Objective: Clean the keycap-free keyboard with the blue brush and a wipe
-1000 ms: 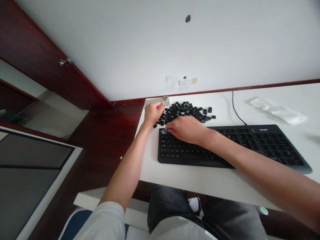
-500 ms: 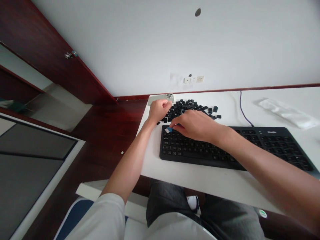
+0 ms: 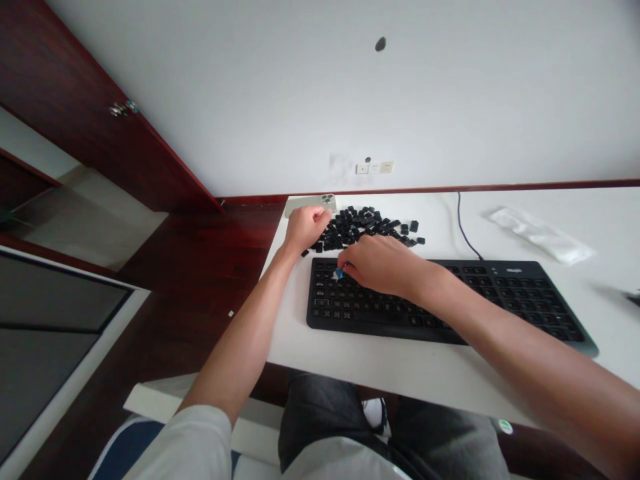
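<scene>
A black keyboard (image 3: pixel 395 332) lies on the white table, its caps off and its key sockets bare. Over its upper left part, my right hand (image 3: pixel 383 263) pinches a small blue-and-white piece (image 3: pixel 339 274), whose white end points down at the sockets. My fingers hide most of it, so its kind is unclear. My left hand (image 3: pixel 304 228) is curled closed beside a heap of loose black keycaps (image 3: pixel 357 223). Whether anything is inside that hand cannot be seen. Just behind it lies a phone (image 3: pixel 327 200), partly covered.
A dark cable (image 3: pixel 466 230) runs from the keyboard toward the wall. A white crumpled packet (image 3: pixel 543 233) lies at the back right of the table (image 3: pixel 300 347). Wall sockets (image 3: pixel 375 168) sit above the rear edge. A dark red door (image 3: pixel 135 133) stands at the left.
The view has shifted slightly. My right hand with the blue-and-white piece has moved a little to the right and down along the keyboard's sockets. My left hand stays curled by the keycaps.
</scene>
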`<state>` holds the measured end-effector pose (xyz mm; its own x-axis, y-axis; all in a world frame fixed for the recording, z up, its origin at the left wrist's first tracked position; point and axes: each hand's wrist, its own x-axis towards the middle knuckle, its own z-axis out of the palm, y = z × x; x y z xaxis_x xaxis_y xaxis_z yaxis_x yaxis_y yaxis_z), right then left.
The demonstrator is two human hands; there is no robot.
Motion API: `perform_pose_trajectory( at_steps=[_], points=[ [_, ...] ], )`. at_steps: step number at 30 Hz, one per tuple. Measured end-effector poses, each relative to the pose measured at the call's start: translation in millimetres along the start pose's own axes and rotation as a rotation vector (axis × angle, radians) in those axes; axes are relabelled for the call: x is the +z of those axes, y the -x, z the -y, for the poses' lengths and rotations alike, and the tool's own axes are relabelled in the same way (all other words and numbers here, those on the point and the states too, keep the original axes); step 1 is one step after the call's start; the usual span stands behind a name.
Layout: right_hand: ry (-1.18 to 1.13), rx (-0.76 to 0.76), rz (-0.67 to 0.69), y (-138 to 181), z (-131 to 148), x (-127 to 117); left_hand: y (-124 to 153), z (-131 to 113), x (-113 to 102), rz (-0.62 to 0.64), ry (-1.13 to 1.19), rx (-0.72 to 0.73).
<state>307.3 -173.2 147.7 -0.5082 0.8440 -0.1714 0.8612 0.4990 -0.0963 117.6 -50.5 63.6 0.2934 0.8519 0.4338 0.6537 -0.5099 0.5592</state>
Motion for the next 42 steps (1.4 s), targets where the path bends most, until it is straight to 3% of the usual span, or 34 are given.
perform_pose_trajectory(
  at_steps=[6,11,16,20,26,34,39,42],
  points=[
    [-0.105,0.029,-0.134,4,-5,-11,0,2,-1,-0.023,-0.010,0.007],
    [-0.044,0.004,-0.018,2,-1,-7,-1,4,-2,-0.004,-0.023,-0.004],
    [-0.092,0.003,-0.156,0,0,-6,-2,5,-5,-0.017,-0.021,0.004],
    [-0.032,0.026,-0.068,1,-5,-6,-1,3,-3,0.005,-0.029,-0.009],
    [-0.094,-0.048,-0.159,-4,8,5,1,4,-2,0.011,-0.004,0.002],
    [-0.134,-0.084,-0.141,-3,7,7,-1,7,-4,0.000,-0.010,0.004],
    [-0.136,-0.075,-0.043,-1,5,3,-1,5,-4,0.013,-0.018,0.002],
    [-0.237,-0.114,-0.081,-2,8,4,-1,6,-5,0.015,-0.006,0.006]
  ],
)
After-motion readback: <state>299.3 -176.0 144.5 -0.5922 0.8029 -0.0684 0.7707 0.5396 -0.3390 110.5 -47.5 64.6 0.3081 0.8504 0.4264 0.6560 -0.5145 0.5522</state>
